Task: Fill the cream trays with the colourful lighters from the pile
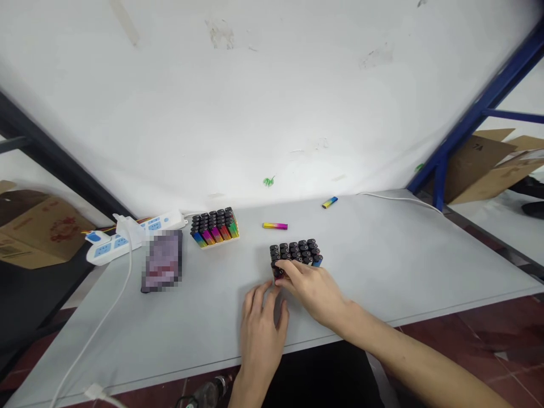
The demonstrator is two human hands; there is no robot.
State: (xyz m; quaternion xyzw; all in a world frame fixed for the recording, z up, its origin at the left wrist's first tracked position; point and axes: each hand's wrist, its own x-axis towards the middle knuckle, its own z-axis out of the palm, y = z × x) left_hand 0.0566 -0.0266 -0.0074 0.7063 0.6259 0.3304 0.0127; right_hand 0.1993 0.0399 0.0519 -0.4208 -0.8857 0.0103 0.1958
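A close-packed block of black-topped lighters (300, 250) stands upright on the grey table, in front of me. At its near left corner my right hand (318, 292) pinches one lighter (278, 271) between thumb and forefinger. That lighter's lower part is hidden by the fingers. My left hand (261, 328) rests on the tabletop just short of the block, fingers stretched out and holding nothing. Farther left, a light tray holds more rainbow-coloured lighters (215, 228) in rows. A yellow-and-magenta lighter (275, 226) lies loose behind the block, and a blue-and-yellow lighter (330, 202) lies near the wall.
A white power strip (106, 251) with plugs sits at the table's back left, beside a blurred dark-edged flat object (162, 262). A white cable (111, 309) runs down the left side. Cardboard boxes (45, 232) and a blue metal frame (478, 116) flank the table.
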